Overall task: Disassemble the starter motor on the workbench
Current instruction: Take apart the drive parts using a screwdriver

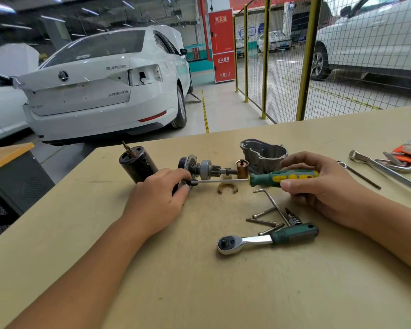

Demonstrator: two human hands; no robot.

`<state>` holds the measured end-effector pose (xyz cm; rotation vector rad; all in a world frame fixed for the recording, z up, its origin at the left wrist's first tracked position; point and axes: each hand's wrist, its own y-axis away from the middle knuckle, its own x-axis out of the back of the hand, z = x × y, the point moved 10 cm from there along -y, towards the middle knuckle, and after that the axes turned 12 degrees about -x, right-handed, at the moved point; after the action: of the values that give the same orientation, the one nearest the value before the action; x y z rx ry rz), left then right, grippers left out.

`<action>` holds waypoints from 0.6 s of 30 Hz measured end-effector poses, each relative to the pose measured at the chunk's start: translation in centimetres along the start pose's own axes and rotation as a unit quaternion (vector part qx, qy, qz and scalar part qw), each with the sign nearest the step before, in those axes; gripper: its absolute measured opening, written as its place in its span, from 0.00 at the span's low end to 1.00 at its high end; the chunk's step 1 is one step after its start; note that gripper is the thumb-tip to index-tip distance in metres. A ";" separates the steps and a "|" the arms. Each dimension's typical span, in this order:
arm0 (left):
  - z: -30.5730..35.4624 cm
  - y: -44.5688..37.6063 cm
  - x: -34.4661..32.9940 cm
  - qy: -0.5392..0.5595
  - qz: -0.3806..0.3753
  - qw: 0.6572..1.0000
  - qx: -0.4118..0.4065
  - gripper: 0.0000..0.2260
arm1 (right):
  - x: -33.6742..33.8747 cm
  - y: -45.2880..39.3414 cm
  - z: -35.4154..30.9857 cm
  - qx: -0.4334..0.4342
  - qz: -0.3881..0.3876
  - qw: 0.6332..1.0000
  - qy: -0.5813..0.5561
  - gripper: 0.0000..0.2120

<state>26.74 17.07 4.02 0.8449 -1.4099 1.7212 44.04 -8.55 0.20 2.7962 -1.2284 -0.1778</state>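
At the middle of the frame, on the workbench (199,293), a screwdriver (282,178) was held level by the right hand (323,184), its fingers curled round the green and yellow handle. The tip was set against a small part pinched by the left hand (161,195). Just above the shaft, the pinion shaft (204,168) was laid, between the black motor body (138,165) at its left and the grey housing (263,153) at its right. Lower in the frame, a ratchet (266,238), some bolts (261,220) and a hex key (273,205) were seen.
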 end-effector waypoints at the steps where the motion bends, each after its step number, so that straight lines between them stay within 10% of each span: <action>1: 0.2 -0.1 -0.2 -0.012 -0.004 1.000 0.005 0.08 | -0.1 0.0 0.0 -0.007 0.004 1.000 0.007 0.24; 18: 0.0 0.0 0.0 -0.002 0.029 0.998 0.053 0.12 | -0.4 0.4 -0.6 0.017 0.002 0.999 0.029 0.20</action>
<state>26.73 17.03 4.05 0.8731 -1.3676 1.8517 43.59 -8.53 0.83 2.8061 -1.2367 -0.0739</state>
